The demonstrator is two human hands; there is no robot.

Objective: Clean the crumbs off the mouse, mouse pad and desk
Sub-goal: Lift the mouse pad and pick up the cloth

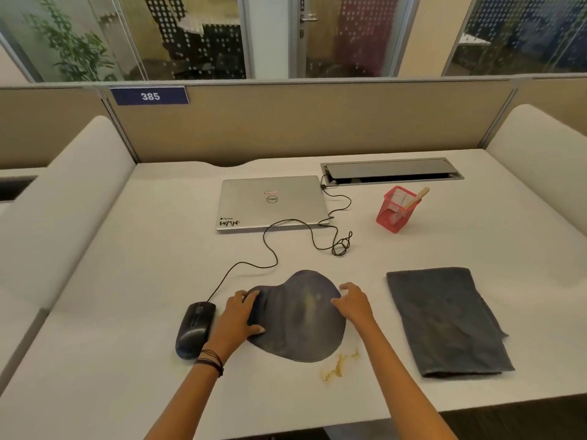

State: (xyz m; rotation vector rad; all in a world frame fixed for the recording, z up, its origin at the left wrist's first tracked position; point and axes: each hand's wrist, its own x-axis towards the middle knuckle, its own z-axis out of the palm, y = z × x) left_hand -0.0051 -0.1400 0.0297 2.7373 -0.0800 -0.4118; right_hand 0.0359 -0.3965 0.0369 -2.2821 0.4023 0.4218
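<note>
A dark blue mouse pad [301, 325] lies on the white desk [127, 281], with pale crumbs smeared on its middle. My left hand [236, 319] grips its left edge, thumb on top and fingers curled over the rim. My right hand [354, 304] is at the pad's right edge with loosely bent fingers; contact is unclear. A black wired mouse [193, 331] sits just left of my left hand. Yellow crumbs [338, 366] lie on the desk below the pad's right corner. A folded grey cloth [444, 319] lies to the right.
A closed silver laptop [273, 203] sits behind the pad, and the mouse cable [270, 249] loops across the desk to it. A red mesh pen holder [397, 209] stands at the back right, near a cable hatch [390, 169]. Padded dividers flank the desk.
</note>
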